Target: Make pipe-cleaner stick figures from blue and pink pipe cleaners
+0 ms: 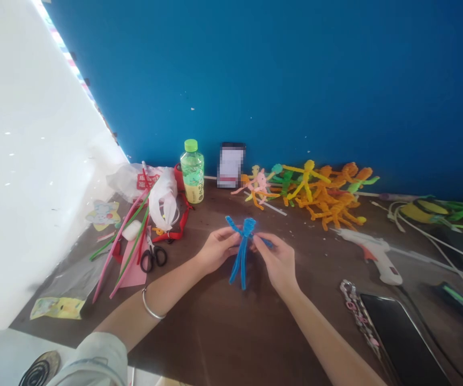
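Note:
A blue pipe-cleaner figure [241, 252] is held upright just above the brown table [223, 321], its legs hanging down. My left hand [215, 251] pinches it from the left at the middle. My right hand [277, 262] pinches it from the right, near one arm. Both hands have their fingers closed on the figure. A silver bangle [151, 306] sits on my left wrist.
Several finished pipe-cleaner figures [320, 195] in orange, yellow, green and pink lie against the blue wall. A green-capped bottle [192, 171], black scissors [153, 256], loose pipe cleaners [122, 246] and a plastic bag lie left. A white glue gun [376, 254] and a phone [400, 338] lie right.

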